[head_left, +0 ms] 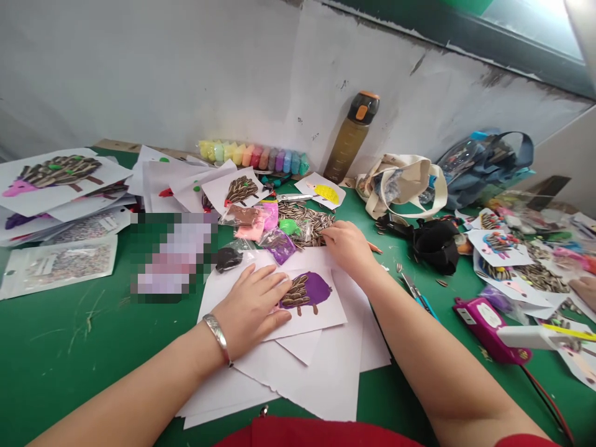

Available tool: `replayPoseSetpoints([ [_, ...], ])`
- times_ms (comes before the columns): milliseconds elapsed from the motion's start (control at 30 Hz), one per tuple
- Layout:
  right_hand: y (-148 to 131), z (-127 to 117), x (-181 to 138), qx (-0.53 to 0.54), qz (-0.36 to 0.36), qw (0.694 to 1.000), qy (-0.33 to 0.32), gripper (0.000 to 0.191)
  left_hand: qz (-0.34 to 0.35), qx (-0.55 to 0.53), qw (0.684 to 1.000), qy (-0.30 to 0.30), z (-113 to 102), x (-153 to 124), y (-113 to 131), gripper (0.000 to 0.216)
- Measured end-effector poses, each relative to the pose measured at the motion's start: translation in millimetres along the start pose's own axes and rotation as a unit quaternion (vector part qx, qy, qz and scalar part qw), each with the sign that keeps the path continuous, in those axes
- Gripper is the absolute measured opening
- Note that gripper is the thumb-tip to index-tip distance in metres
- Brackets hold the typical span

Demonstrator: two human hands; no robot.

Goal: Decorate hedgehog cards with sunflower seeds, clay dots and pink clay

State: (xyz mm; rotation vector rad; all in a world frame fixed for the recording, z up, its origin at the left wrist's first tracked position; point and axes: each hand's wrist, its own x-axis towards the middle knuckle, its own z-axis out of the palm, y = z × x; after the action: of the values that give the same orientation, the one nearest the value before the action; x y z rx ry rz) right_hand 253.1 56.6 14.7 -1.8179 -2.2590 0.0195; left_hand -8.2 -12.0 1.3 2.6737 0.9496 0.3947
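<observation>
My left hand [251,307] lies flat, fingers spread, on a white paper card [321,313], holding it down; a silver bangle circles the wrist. The card bears a purple clay hedgehog shape [313,288] partly covered with striped sunflower seeds. My right hand [347,245] reaches past the card to the edge of a loose pile of sunflower seeds [305,220], fingers curled down onto them; what they pinch is hidden. Small bags of coloured clay [267,226] lie left of the seed pile. More white sheets [326,372] are stacked under the card.
Finished seed pictures [56,177] are stacked at the left. A row of pastel clay blocks [254,154] and a brown bottle [351,138] stand by the wall. Bags [405,186], a pink glue gun [488,323], scissors [419,295] and more pictures crowd the right. Another person's hand [584,290] shows at far right.
</observation>
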Motion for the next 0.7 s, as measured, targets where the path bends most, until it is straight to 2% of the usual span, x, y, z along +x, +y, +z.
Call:
replayPoseSetpoints([
  [67,-3.3,-8.3,-13.3,0.013,0.009,1.0,0.021,0.027,0.002,-0.001,1.0,0.001,-0.1,0.5,0.1,0.042],
  [133,-9.3,-16.0,-31.5,0.104,0.005,0.993,0.051,0.023,0.003,-0.003,1.0,0.005,-0.5,1.4,0.5,0.041],
  [267,-27.1,-22.2,-67.0,0.254,-0.005,0.967,0.016,0.013,0.002,-0.005,1.0,0.005,-1.4,2.9,1.3,0.041],
  [400,-42.2,-20.8,-80.7,0.336,0.042,0.941,0.004,0.015,-0.004,0.0,1.0,0.001,-2.2,3.0,2.0,0.042],
  [500,-47.1,-21.7,-79.3,0.426,0.095,0.9,-0.013,0.012,-0.004,0.0,1.0,0.001,-2.4,3.0,2.4,0.041],
  [633,-48.1,-23.2,-76.5,0.552,0.146,0.817,-0.082,0.01,-0.004,-0.001,1.0,0.004,-2.0,3.0,2.3,0.04],
  [700,-47.5,-22.6,-76.5,0.573,0.151,0.799,-0.104,0.012,-0.004,-0.002,1.0,0.006,-1.7,2.8,1.9,0.04],
])
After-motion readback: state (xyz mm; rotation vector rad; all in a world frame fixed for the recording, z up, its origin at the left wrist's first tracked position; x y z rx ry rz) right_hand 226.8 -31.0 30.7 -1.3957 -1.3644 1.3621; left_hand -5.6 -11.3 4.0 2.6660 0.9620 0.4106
